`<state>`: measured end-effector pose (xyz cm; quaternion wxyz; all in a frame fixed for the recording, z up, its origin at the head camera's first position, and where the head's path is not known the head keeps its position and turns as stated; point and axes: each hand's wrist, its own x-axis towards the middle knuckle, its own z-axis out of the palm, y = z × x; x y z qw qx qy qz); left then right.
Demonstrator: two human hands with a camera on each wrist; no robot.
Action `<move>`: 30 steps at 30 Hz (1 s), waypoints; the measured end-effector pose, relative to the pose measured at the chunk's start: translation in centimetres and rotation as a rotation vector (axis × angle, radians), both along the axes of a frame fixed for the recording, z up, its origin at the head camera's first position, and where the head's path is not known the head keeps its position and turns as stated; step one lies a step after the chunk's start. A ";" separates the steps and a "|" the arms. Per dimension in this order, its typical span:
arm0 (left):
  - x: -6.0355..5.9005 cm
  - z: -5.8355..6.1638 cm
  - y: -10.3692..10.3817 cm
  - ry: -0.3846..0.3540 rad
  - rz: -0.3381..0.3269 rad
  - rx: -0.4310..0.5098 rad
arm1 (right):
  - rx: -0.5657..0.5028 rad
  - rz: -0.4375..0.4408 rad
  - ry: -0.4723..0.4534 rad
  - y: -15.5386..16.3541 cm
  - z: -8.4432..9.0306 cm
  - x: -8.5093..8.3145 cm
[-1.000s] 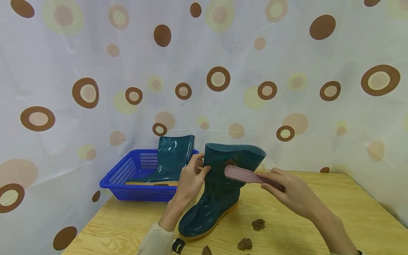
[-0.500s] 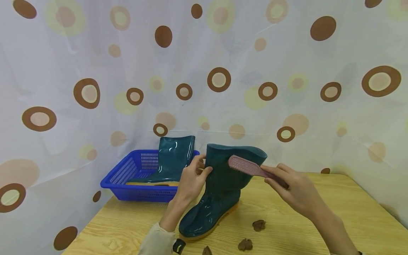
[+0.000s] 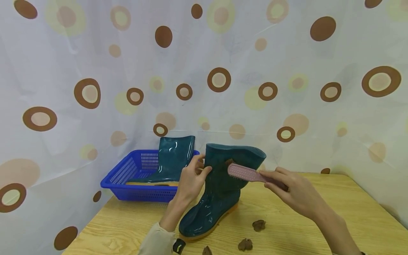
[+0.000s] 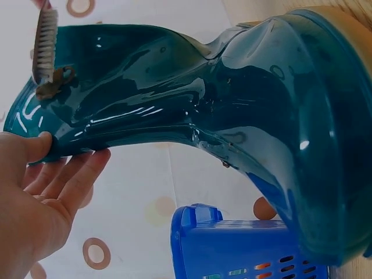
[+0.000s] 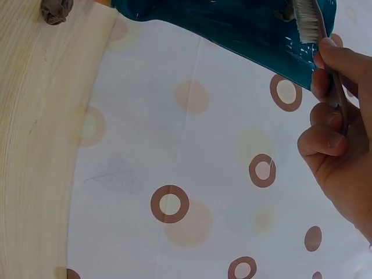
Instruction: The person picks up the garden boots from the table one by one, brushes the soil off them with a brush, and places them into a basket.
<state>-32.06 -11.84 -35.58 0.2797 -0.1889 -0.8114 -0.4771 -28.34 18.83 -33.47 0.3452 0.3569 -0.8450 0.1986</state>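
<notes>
A glossy dark green rubber boot (image 3: 220, 184) stands on the wooden table with its toe toward me. My left hand (image 3: 191, 179) grips the edge of its shaft near the top, thumb on the near side and fingers behind, as the left wrist view also shows. My right hand (image 3: 294, 191) holds a pink scrub brush (image 3: 243, 173) by the handle. The brush's white bristles (image 4: 47, 38) face the upper shaft, right by a brown mud smear (image 4: 55, 83) there. In the right wrist view my thumb and fingers curl round the handle.
A blue plastic basket (image 3: 143, 193) at the back left holds a second green boot (image 3: 175, 156). Several brown mud lumps (image 3: 259, 225) and a small black object (image 3: 179, 245) lie on the table (image 3: 302, 223) in front. A spotted curtain (image 3: 204, 53) hangs behind.
The brush in my right hand has gone up over the mud smear and back down on the boot's shaft, its head tilting on the way. My left hand keeps its hold on the boot.
</notes>
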 end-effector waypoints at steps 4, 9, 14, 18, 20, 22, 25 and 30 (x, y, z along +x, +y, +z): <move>0.0 -0.1 0.0 -0.001 0.009 -0.003 | -0.026 0.046 0.002 0.2 0.1 0.2; -0.1 -0.1 0.0 0.007 0.010 -0.011 | -0.124 0.105 0.052 0.4 0.6 0.4; 0.0 0.0 0.0 0.021 -0.025 -0.030 | -0.126 0.073 0.098 0.0 0.8 0.4; 0.1 0.0 -0.1 0.017 -0.053 -0.030 | -0.098 0.035 0.067 -0.2 0.5 0.2; 0.2 0.1 -0.1 0.018 -0.057 -0.033 | -0.085 0.016 0.044 -0.1 0.4 0.1; 0.2 0.1 -0.1 0.021 -0.056 -0.033 | -0.073 0.003 0.023 -0.1 0.3 0.1; 0.2 0.1 -0.1 0.026 -0.047 -0.033 | -0.058 -0.001 -0.002 0.0 0.3 0.1; 0.2 0.0 0.0 0.035 -0.027 -0.030 | -0.038 0.016 -0.020 0.2 0.3 0.1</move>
